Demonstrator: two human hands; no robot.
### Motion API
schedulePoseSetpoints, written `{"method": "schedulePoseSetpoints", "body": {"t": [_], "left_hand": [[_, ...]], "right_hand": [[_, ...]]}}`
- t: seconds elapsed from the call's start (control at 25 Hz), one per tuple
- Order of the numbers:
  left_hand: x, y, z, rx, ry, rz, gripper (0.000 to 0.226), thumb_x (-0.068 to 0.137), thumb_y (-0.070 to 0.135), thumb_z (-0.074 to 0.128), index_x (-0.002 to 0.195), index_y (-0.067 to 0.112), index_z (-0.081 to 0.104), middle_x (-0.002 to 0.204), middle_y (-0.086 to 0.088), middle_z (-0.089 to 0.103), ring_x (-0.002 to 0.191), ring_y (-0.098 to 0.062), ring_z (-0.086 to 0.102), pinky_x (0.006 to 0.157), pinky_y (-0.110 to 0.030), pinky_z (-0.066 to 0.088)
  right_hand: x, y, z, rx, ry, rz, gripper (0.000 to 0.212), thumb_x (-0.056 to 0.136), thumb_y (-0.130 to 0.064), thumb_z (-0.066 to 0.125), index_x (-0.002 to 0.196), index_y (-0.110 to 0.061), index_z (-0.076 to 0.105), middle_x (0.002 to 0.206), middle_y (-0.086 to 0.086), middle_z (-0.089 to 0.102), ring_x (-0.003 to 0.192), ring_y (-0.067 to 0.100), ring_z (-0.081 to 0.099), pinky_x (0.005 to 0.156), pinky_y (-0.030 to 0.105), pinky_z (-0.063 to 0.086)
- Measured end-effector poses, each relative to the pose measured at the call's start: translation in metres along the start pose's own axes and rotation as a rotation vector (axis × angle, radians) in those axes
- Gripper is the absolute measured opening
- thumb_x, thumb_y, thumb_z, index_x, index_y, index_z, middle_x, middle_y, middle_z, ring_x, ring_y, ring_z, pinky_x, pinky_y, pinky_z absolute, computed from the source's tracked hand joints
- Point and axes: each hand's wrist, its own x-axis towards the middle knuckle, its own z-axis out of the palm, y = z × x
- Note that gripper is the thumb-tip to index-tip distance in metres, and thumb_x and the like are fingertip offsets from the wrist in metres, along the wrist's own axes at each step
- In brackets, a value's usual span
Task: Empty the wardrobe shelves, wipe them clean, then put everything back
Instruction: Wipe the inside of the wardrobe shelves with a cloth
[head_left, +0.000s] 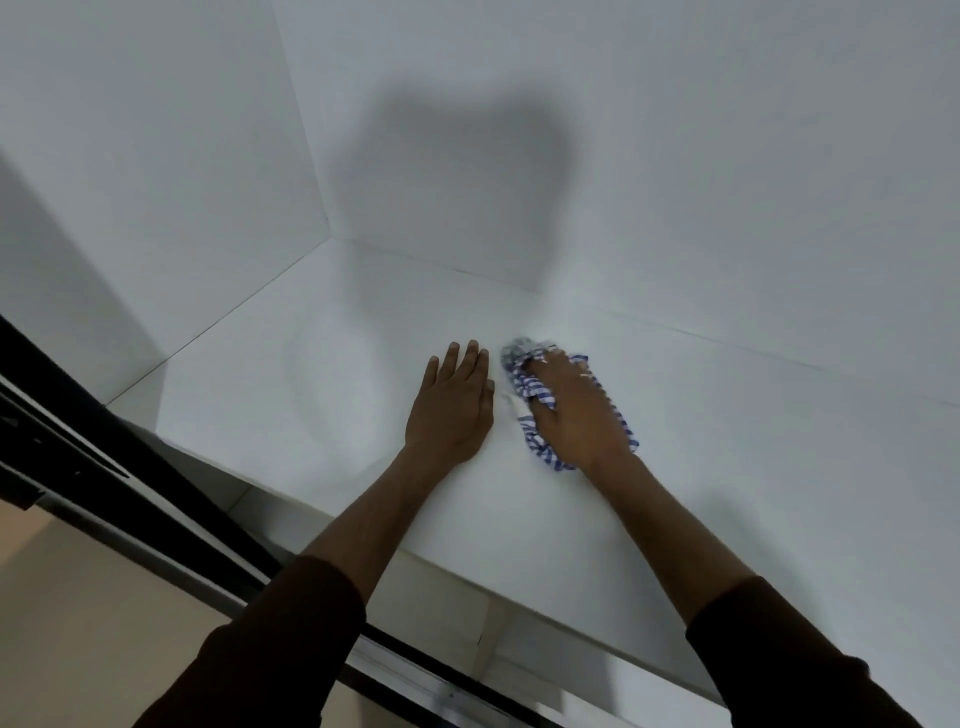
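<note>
A blue-and-white cloth (540, 400) lies bunched on the bare white shelf (311, 374), right of centre, under the right hand (574, 415). The likely slip is missed dust in the far left corner, or the crumpled cloth skidding without wiping flat. The right hand presses the cloth, fingers partly wrapped in its folds, while the left hand (452, 400) rests flat just beside it, fingers straight and together.

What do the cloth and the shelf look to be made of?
Cloth: seemingly soft woven fabric, likely cotton; blue-and-white check, bunched in folds under the right hand. Shelf: smooth, matt white board, probably laminate over wood; flat, even sheen, no grain showing.
</note>
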Motion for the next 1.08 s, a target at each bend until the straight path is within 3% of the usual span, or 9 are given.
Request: {"method": "schedulePoseSetpoints", "body": {"t": [0.12, 0.24, 0.32, 0.36, 0.52, 0.76, 0.84, 0.96, 1.08], "left_hand": [[-0.003, -0.003, -0.003, -0.005, -0.049, 0.042, 0.065, 0.099, 0.012, 0.034, 0.161, 0.013, 0.017, 0.169, -0.006, 0.01, 0.157, -0.026, 0.002, 0.127, -0.042, 0.002], [0.005, -0.012, -0.007, -0.085, -0.11, 0.073, 0.056, 0.106, 0.021, 0.027, 0.16, 0.006, 0.018, 0.169, -0.012, 0.011, 0.156, -0.027, 0.004, 0.125, -0.037, 0.001], [0.002, -0.022, -0.014, -0.15, -0.177, 0.142, 0.053, 0.11, 0.02, 0.031, 0.159, 0.004, 0.019, 0.168, -0.013, 0.01, 0.157, -0.023, 0.004, 0.124, -0.031, 0.0], [-0.005, -0.026, -0.015, -0.13, -0.179, 0.181, 0.052, 0.11, 0.02, 0.031, 0.158, 0.004, 0.021, 0.168, -0.013, 0.012, 0.156, -0.022, 0.005, 0.124, -0.031, 0.0], [-0.033, -0.041, -0.021, 0.017, -0.136, 0.249, 0.052, 0.111, 0.027, 0.025, 0.159, 0.008, 0.023, 0.168, -0.01, 0.015, 0.156, -0.026, 0.01, 0.126, -0.042, 0.008], [-0.051, -0.076, -0.031, 0.061, -0.161, 0.3, 0.059, 0.106, 0.018, 0.032, 0.162, 0.014, 0.014, 0.17, -0.005, 0.006, 0.157, -0.025, 0.001, 0.127, -0.043, 0.003], [-0.056, -0.08, -0.027, 0.031, -0.128, 0.301, 0.055, 0.11, 0.028, 0.023, 0.161, 0.011, 0.017, 0.169, -0.006, 0.01, 0.157, -0.025, 0.005, 0.127, -0.042, 0.005], [-0.055, -0.076, -0.024, 0.031, -0.105, 0.286, 0.055, 0.11, 0.032, 0.019, 0.16, 0.01, 0.019, 0.169, -0.006, 0.013, 0.156, -0.026, 0.007, 0.127, -0.042, 0.008], [-0.056, -0.077, -0.025, 0.052, -0.092, 0.293, 0.055, 0.11, 0.031, 0.018, 0.16, 0.009, 0.019, 0.169, -0.007, 0.014, 0.156, -0.027, 0.008, 0.127, -0.043, 0.009]], "right_hand": [[-0.003, -0.029, 0.017, 0.098, -0.025, -0.076, 0.058, 0.096, -0.03, 0.031, 0.147, -0.009, 0.046, 0.152, 0.014, 0.046, 0.144, 0.028, 0.037, 0.122, 0.04, 0.02], [-0.016, -0.005, -0.013, 0.362, 0.062, 0.094, 0.049, 0.089, -0.023, 0.046, 0.131, -0.002, 0.062, 0.136, 0.015, 0.061, 0.13, 0.029, 0.055, 0.116, 0.038, 0.036], [-0.044, 0.015, -0.04, 0.277, 0.16, 0.273, 0.043, 0.088, -0.016, 0.051, 0.128, -0.008, 0.064, 0.136, 0.01, 0.062, 0.129, 0.026, 0.055, 0.112, 0.024, 0.035], [-0.06, 0.02, -0.047, 0.181, 0.192, 0.318, 0.044, 0.089, -0.016, 0.047, 0.13, -0.009, 0.064, 0.137, 0.01, 0.061, 0.13, 0.027, 0.054, 0.111, 0.026, 0.033], [-0.067, -0.036, -0.007, -0.119, 0.193, 0.268, 0.056, 0.085, -0.028, 0.035, 0.133, -0.014, 0.06, 0.136, 0.011, 0.059, 0.129, 0.033, 0.052, 0.11, 0.049, 0.038], [-0.063, -0.133, 0.039, 0.108, 0.148, 0.21, 0.049, 0.095, -0.018, 0.044, 0.143, -0.013, 0.053, 0.149, 0.011, 0.05, 0.14, 0.027, 0.043, 0.12, 0.035, 0.027], [-0.08, -0.118, 0.005, 0.165, 0.266, 0.391, 0.044, 0.094, -0.01, 0.051, 0.136, -0.011, 0.059, 0.144, 0.011, 0.055, 0.134, 0.027, 0.05, 0.113, 0.03, 0.031], [-0.132, -0.08, -0.039, -0.021, 0.346, 0.707, 0.042, 0.094, -0.009, 0.051, 0.135, -0.011, 0.059, 0.142, 0.013, 0.056, 0.131, 0.032, 0.051, 0.109, 0.035, 0.036], [-0.142, -0.095, -0.012, -0.225, 0.262, 0.676, 0.051, 0.09, -0.026, 0.041, 0.136, -0.013, 0.057, 0.139, 0.015, 0.056, 0.128, 0.035, 0.05, 0.108, 0.042, 0.039]]}}
